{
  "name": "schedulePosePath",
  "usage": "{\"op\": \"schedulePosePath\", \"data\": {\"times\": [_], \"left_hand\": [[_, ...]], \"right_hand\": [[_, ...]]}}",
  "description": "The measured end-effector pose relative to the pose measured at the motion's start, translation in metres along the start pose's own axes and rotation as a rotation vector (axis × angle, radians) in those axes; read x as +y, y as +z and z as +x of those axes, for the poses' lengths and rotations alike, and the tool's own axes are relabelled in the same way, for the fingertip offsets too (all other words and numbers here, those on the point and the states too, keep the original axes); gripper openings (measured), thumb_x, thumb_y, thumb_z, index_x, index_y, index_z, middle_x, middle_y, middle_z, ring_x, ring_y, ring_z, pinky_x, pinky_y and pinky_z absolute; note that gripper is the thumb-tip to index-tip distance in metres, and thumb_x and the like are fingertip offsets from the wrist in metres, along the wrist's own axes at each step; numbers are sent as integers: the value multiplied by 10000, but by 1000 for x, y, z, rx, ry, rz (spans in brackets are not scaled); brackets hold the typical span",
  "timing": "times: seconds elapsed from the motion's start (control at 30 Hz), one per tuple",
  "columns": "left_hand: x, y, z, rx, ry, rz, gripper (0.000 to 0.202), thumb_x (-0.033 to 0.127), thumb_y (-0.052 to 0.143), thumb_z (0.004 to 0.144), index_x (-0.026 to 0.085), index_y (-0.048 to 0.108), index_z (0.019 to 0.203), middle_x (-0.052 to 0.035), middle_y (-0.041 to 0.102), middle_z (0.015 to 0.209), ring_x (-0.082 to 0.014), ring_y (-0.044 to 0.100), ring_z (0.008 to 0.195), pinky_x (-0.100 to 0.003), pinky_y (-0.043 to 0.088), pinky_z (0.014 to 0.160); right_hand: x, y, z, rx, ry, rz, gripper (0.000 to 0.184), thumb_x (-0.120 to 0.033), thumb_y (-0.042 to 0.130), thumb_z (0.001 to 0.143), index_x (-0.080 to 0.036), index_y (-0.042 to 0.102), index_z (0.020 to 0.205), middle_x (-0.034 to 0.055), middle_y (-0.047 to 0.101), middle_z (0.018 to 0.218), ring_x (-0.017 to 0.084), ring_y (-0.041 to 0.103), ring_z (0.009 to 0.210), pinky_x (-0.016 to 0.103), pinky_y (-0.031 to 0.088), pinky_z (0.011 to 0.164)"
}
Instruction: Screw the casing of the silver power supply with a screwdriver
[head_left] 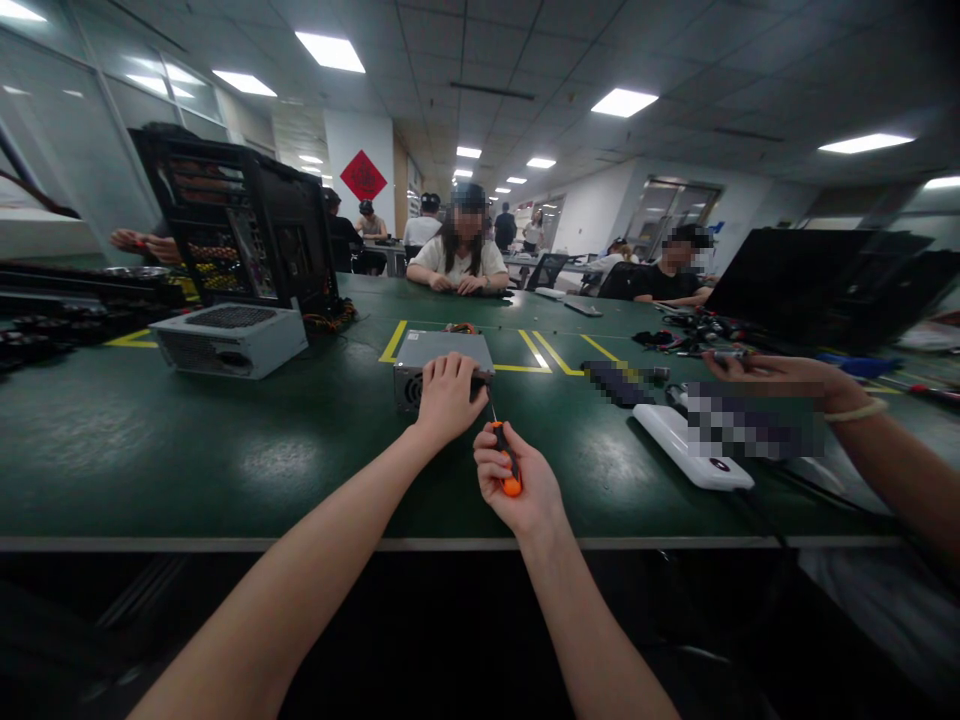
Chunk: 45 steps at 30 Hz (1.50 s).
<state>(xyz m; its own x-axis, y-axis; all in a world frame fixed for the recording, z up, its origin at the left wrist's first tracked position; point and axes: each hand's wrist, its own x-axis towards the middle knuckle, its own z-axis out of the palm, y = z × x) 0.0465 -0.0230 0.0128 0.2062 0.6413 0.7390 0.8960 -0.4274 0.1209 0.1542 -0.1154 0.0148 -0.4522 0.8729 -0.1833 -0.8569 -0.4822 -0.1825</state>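
In front of me on the green table sits a grey computer power supply (442, 346), its fan grille on the side toward me. My left hand (450, 398) lies over its near top edge with the fingers wrapped on the casing. A screwdriver (511, 478) with an orange and black handle is gripped in my right hand (525, 482), fingers closed round it. Its thin shaft points up toward the near right corner of the power supply. Where the tip touches is too small to make out.
A second power supply (231, 340) and an open black computer case (240, 220) stand at the left. To the right lie a white power bank-like box (690, 447) and loose cables. A co-worker's hand (780, 380) reaches in there. Another person (459, 250) sits opposite.
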Motion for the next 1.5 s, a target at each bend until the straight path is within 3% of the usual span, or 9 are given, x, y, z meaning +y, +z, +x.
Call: {"op": "schedulePosePath", "data": {"times": [0.1, 0.23, 0.43, 0.63, 0.77, 1.0, 1.13, 1.33, 1.5], "left_hand": [[0, 1, 0, 6, 6, 5, 231, 320, 473, 801, 197, 493, 996, -74, 499, 987, -241, 435, 966, -380, 312, 868], [0, 2, 0, 21, 7, 7, 235, 322, 474, 802, 196, 491, 1000, -72, 500, 981, -239, 436, 959, -377, 314, 865], [-1, 3, 1, 9, 10, 20, 224, 319, 471, 805, 197, 495, 992, -72, 503, 986, -240, 433, 961, -380, 316, 863], [0, 2, 1, 24, 14, 26, 234, 319, 477, 800, 195, 491, 998, -73, 503, 977, -242, 436, 953, -381, 318, 859], [1, 2, 1, 14, 10, 25, 232, 320, 468, 805, 196, 492, 1000, -73, 503, 981, -241, 436, 955, -382, 316, 864], [2, 0, 2, -1, 2, 25, 236, 315, 467, 806, 197, 488, 1010, -76, 501, 986, -243, 432, 961, -385, 308, 871], [3, -1, 2, -16, -2, 25, 227, 319, 463, 809, 198, 494, 999, -78, 499, 991, -245, 433, 962, -388, 309, 869], [3, -1, 3, -30, -4, 43, 235, 313, 463, 806, 193, 487, 1007, -84, 497, 999, -253, 430, 963, -401, 306, 864], [3, -2, 3, -29, -3, 35, 221, 306, 465, 803, 192, 486, 991, -84, 495, 993, -251, 429, 964, -397, 305, 863]], "right_hand": [[-1, -2, 0, -17, 13, 1, 278, -317, 272, 931, -114, 461, 933, -36, 425, 655, 0, 342, 406, 76, 327, 308], [-2, -5, 1, 21, 0, 26, 223, -300, 337, 918, -113, 448, 866, -22, 449, 687, -20, 344, 396, 58, 309, 306], [-3, -5, 1, -9, 17, -23, 289, -298, 268, 933, -99, 470, 982, -23, 450, 670, -1, 365, 411, 74, 340, 315], [-5, -5, 1, 38, 14, 38, 220, -300, 328, 920, -121, 441, 858, -29, 432, 687, -14, 362, 408, 55, 325, 309], [-4, -4, 0, 22, 3, -2, 258, -282, 262, 932, -118, 461, 913, -40, 411, 656, 2, 366, 408, 72, 344, 318], [-5, -3, -2, 60, -2, 51, 152, -263, 360, 908, -134, 420, 853, -35, 418, 689, -10, 375, 408, 59, 331, 311], [-5, -3, -2, 18, 0, -5, 203, -262, 282, 926, -133, 436, 896, -30, 430, 681, 0, 371, 410, 72, 357, 319], [-6, -2, -2, 56, -11, 4, 156, -265, 351, 914, -135, 429, 877, -42, 427, 674, -18, 358, 388, 55, 328, 294], [-8, -4, -2, 13, 5, 18, 214, -261, 288, 928, -116, 444, 948, -47, 399, 652, -3, 375, 398, 58, 354, 306]]}}
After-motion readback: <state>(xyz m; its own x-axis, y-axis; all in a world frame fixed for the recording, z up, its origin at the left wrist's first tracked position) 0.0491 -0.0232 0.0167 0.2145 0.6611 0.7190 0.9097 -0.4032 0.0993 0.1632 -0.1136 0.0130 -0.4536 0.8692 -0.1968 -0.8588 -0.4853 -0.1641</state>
